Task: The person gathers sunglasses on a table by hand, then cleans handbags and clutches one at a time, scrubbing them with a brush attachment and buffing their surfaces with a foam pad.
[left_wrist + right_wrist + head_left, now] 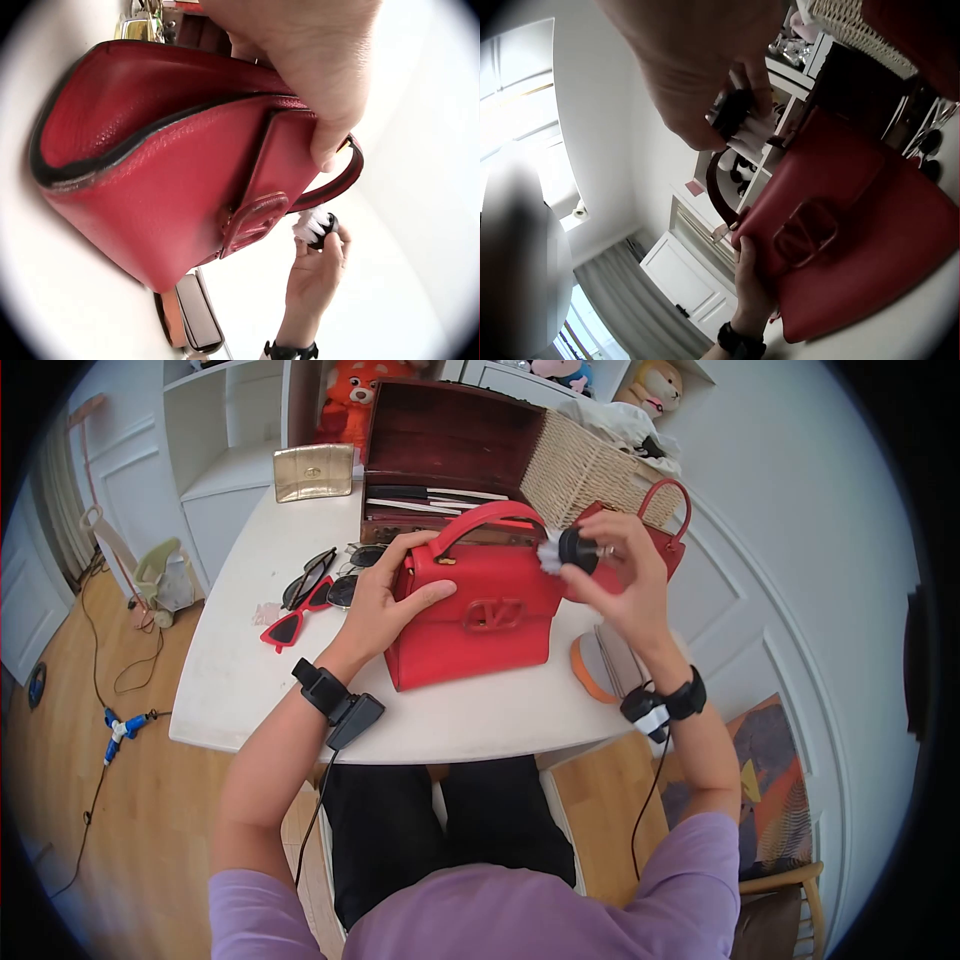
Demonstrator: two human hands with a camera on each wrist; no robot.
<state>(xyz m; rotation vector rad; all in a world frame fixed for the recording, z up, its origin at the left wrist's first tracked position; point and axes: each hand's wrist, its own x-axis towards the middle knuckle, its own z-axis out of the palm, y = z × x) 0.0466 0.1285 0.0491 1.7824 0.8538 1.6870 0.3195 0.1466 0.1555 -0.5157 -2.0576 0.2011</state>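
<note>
A red handbag [430,645] with a V-shaped emblem and a top handle [490,515] stands upright on the white table. My left hand [390,600] grips its upper left corner, the thumb lying on the front; the left wrist view shows that thumb close above the bag's flap [289,146]. In my right hand [630,570] is a small round brush [578,548] with a black body and white bristles. Its bristles [306,225] point toward the bag's upper right end, near the handle. In the right wrist view the fingers partly hide the brush [735,112].
Several sunglasses [310,580] lie left of the bag, with a gold wallet [313,472] farther back. Behind stand an open dark red case [450,440] and a woven basket [580,465]. Another red bag [665,545] and a grey and orange item [605,660] are on the right.
</note>
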